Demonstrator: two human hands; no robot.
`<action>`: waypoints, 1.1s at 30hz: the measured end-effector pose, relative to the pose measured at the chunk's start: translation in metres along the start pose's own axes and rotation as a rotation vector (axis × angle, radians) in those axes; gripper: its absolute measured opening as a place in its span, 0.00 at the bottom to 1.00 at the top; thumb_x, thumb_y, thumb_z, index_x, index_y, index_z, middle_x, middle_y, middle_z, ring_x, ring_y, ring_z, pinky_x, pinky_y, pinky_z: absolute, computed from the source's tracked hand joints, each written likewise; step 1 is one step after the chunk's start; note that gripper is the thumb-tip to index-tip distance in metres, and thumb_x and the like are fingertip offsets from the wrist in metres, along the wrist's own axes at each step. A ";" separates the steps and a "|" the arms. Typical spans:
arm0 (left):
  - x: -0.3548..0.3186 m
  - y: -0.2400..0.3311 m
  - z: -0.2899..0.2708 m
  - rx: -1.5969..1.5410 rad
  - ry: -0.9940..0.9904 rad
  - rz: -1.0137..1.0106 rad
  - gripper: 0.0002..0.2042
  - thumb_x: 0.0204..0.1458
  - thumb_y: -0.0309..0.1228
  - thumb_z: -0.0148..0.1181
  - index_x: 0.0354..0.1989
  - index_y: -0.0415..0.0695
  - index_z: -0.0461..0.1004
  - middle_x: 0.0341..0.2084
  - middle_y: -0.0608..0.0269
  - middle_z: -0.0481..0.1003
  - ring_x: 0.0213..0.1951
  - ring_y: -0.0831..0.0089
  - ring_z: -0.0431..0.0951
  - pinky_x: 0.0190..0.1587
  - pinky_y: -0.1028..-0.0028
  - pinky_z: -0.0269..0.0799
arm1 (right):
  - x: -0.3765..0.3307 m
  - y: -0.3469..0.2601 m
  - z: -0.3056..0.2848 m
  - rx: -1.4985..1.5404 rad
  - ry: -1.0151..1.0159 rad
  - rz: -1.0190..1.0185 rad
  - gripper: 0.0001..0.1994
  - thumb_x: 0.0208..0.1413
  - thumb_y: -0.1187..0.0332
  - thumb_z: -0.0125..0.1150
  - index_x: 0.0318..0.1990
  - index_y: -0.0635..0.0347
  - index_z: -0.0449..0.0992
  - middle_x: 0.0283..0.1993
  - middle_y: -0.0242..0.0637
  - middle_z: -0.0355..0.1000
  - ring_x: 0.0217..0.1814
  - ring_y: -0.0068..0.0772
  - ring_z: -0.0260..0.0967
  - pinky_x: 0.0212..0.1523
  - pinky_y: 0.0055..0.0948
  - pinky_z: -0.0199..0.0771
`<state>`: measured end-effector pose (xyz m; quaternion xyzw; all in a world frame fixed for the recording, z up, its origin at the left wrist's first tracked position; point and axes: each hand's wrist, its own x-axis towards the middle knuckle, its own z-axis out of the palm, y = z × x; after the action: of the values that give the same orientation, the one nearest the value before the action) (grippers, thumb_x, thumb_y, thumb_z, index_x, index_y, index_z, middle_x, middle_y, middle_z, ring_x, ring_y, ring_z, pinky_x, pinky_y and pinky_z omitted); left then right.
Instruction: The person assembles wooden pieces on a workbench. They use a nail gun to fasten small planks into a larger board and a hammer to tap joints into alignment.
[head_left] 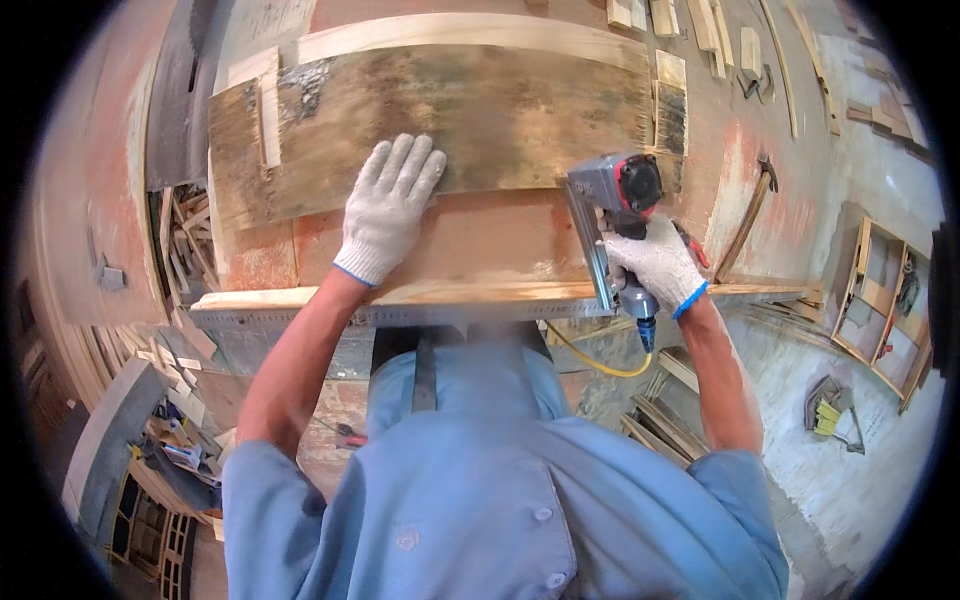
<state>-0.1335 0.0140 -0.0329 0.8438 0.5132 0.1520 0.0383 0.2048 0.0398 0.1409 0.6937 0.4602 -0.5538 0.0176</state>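
Our gloved right hand (655,262) is wrapped tight around a grey nail gun (612,215) at four o'clock. Our left hand (388,205), fingers spread, presses flat on the weathered board (500,110) lying across the counter (480,240) at twelve o'clock.

White knitted cloth gloves are covering the left hand (388,208) and right hand (655,262). The nail gun (612,205) is showing matt grey metal with red plastic. The board (450,120) is looking like rough, stained wood; the desk (480,245) like worn reddish wood.
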 end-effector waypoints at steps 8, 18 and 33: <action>-0.004 0.003 -0.002 -0.028 -0.003 -0.038 0.29 0.57 0.34 0.63 0.70 0.46 0.70 0.71 0.54 0.68 0.73 0.56 0.65 0.77 0.55 0.55 | 0.012 -0.038 0.048 -0.055 -0.120 -0.094 0.08 0.60 0.68 0.63 0.33 0.62 0.74 0.20 0.29 0.70 0.21 0.21 0.69 0.23 0.27 0.69; -0.108 -0.103 -0.088 0.264 -0.144 -0.768 0.38 0.53 0.35 0.72 0.74 0.50 0.65 0.72 0.44 0.64 0.74 0.45 0.59 0.74 0.53 0.59 | -0.029 0.010 0.005 0.273 -0.148 -0.112 0.07 0.59 0.69 0.64 0.34 0.64 0.76 0.22 0.31 0.71 0.21 0.23 0.70 0.24 0.27 0.69; -0.135 -0.116 -0.073 -0.352 0.311 -0.991 0.31 0.62 0.38 0.62 0.73 0.42 0.66 0.65 0.40 0.72 0.64 0.48 0.74 0.68 0.62 0.67 | -0.022 0.037 -0.029 0.291 -0.073 -0.135 0.10 0.60 0.67 0.63 0.37 0.67 0.78 0.20 0.33 0.72 0.21 0.26 0.71 0.26 0.29 0.72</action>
<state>-0.3118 -0.0566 -0.0188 0.4494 0.8157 0.3224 0.1695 0.2518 0.0200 0.1516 0.6358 0.4196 -0.6396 -0.1034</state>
